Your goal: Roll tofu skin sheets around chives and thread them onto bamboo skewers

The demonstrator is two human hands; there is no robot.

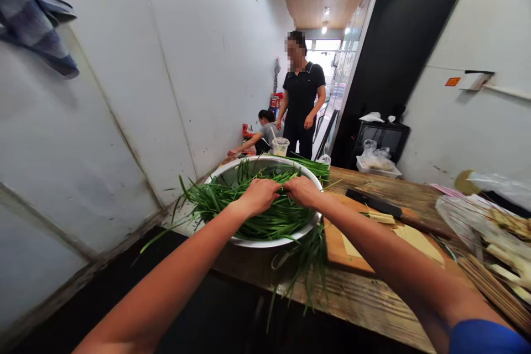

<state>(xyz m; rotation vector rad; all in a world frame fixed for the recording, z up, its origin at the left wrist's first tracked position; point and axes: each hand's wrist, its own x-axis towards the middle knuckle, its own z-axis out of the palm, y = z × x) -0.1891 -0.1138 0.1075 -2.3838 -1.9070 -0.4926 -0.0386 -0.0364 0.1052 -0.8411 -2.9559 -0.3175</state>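
A wide, pale basin (265, 243) stands on the table, heaped with long green garlic chives (265, 224). Above the heap, my left hand (261, 194) and my right hand (303, 190) nearly meet at the fingertips. Both are closed in a pinch, with thin green strands at the fingers. How many strands each one holds is hidden. Some chives hang over the basin's left rim, and others trail down at its front right over the table edge. Another bunch of chives (313, 167) lies behind the basin.
On the wooden table (365, 301), a cutting board (336, 251) carries a black-handled knife (373, 203) and pale yellow sheets (417, 243). Skewers (493, 293) and plastic bags lie at right. Behind the basin is a lidded cup (280, 146). One person (305, 97) stands beyond; another crouches.
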